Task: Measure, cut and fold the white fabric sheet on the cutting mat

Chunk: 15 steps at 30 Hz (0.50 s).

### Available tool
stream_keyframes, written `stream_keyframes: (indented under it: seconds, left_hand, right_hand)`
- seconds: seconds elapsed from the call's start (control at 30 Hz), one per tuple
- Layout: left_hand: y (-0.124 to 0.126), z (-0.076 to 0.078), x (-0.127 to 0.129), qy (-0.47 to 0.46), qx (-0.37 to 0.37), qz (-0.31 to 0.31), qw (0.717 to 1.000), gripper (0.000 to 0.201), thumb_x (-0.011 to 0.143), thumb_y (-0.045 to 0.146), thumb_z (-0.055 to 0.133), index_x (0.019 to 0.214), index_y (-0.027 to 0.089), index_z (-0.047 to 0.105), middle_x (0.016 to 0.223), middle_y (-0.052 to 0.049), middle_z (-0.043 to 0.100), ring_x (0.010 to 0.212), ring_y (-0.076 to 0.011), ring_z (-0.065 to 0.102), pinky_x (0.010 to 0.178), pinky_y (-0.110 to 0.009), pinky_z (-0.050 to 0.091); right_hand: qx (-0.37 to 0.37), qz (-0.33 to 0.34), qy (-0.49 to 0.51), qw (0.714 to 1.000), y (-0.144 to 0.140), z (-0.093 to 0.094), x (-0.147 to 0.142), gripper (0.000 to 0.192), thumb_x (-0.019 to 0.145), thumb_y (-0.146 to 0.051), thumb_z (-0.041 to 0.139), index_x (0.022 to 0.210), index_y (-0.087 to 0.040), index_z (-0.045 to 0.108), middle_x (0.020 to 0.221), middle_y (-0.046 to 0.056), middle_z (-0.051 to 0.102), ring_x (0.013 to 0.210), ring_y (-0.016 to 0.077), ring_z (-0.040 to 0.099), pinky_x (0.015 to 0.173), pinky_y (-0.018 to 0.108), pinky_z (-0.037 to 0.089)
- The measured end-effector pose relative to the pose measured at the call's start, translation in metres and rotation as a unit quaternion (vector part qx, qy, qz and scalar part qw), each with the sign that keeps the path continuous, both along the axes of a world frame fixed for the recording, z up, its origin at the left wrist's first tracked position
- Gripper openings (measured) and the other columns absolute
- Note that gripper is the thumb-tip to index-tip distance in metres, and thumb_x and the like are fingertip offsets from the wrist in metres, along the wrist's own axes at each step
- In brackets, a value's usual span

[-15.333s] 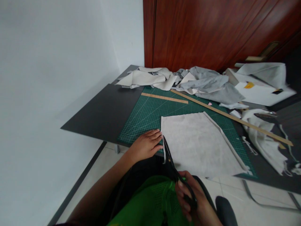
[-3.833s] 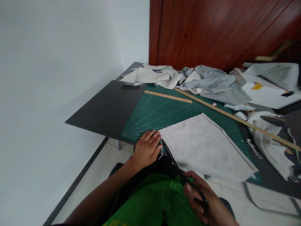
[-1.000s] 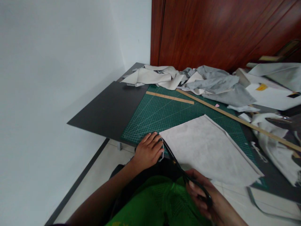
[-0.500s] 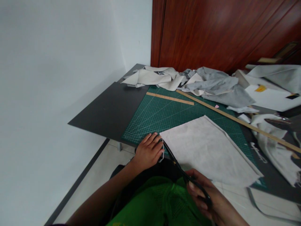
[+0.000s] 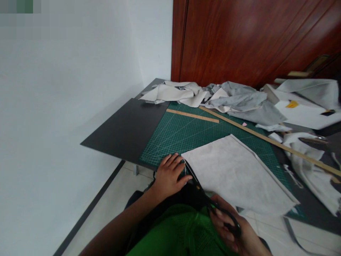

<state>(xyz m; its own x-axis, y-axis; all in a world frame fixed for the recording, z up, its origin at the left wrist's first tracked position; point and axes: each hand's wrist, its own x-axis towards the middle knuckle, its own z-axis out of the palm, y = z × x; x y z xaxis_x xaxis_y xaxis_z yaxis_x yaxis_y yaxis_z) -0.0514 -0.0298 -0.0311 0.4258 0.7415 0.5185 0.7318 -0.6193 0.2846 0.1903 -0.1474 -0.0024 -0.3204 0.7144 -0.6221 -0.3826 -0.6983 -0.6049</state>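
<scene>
A pale grey fabric sheet lies on the green cutting mat, hanging a little over the table's near edge. My right hand grips the handles of black scissors, whose blades reach to the sheet's near left corner. My left hand rests there at the mat's edge, fingers spread, touching a thin cut strip beside the blades. My green clothing fills the bottom of the view.
A short wooden ruler and a long wooden stick lie on the mat's far side. Heaps of grey and cream cloth sit at the back, more cloth at right. White wall left, wooden door behind.
The scissors and my right hand have stayed along the sheet's left edge. My left hand shifted slightly toward the blades. The view moved a little; the sheet turned since the earliest frame.
</scene>
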Motion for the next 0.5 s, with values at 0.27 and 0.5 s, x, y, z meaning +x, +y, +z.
stream_keyframes:
  seconds: [0.27, 0.5]
  left_hand:
    - [-0.001, 0.006, 0.005, -0.057, -0.041, 0.023, 0.997, 0.027, 0.088, 0.044, 0.078, 0.105, 0.024, 0.075, 0.128, -0.005, 0.073, 0.13, -0.0283, 0.061, 0.117, -0.05, 0.039]
    - [0.001, 0.017, 0.014, -0.086, -0.077, 0.062, 0.991, 0.005, 0.086, 0.03, 0.08, 0.085, 0.026, 0.077, 0.12, -0.002, 0.075, 0.121, -0.0272, 0.065, 0.11, -0.054, 0.043]
  right_hand:
    - [0.004, -0.04, 0.037, 0.999, -0.015, -0.014, 0.006, 0.068, 0.068, -0.058, 0.089, 0.119, -0.029, 0.054, 0.066, -0.011, 0.048, 0.039, 0.0012, 0.033, 0.033, 0.013, 0.021]
    - [0.201, -0.002, -0.362, 0.911, 0.032, 0.018, 0.045, 0.056, 0.081, -0.061, 0.072, 0.12, -0.027, 0.051, 0.062, -0.008, 0.054, 0.039, 0.0105, 0.041, 0.038, 0.023, 0.031]
